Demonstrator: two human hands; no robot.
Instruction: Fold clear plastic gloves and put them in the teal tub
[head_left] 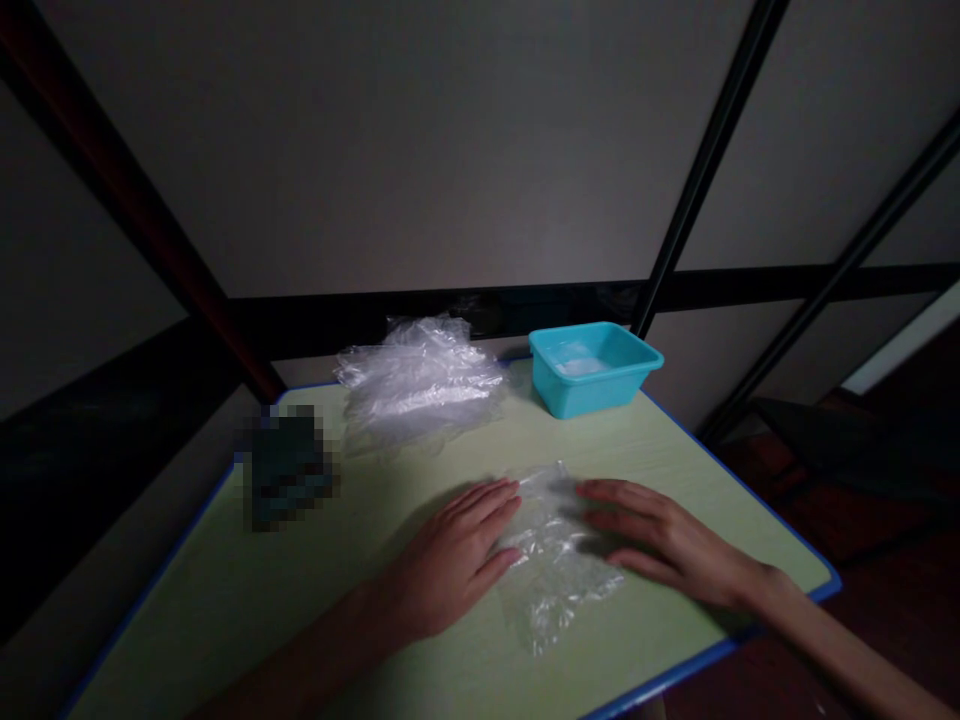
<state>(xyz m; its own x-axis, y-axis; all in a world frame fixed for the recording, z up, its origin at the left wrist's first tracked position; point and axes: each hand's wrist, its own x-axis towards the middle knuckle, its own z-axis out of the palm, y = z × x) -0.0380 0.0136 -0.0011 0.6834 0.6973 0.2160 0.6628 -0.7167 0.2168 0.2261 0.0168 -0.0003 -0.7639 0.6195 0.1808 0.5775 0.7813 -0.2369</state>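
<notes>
A crumpled clear plastic bag (pixel 551 560) lies flat on the pale green table, between my two hands. My left hand (pixel 461 550) rests at its left edge, fingers stretched out and fingertips on the plastic. From the right, my right hand (pixel 660 535) reaches over the bag's other side with its fingers spread; whether they touch the film or hover just above it I cannot tell. Neither hand is closed round anything.
Behind my left hand is a heap of clear plastic bags (pixel 427 380). A turquoise plastic basin (pixel 592 370) with something whitish inside stands at the back right. At left sits a dark, pixelated object (pixel 289 468). The table (pixel 360 660) has a blue edge and backs onto grey panels (pixel 420 150).
</notes>
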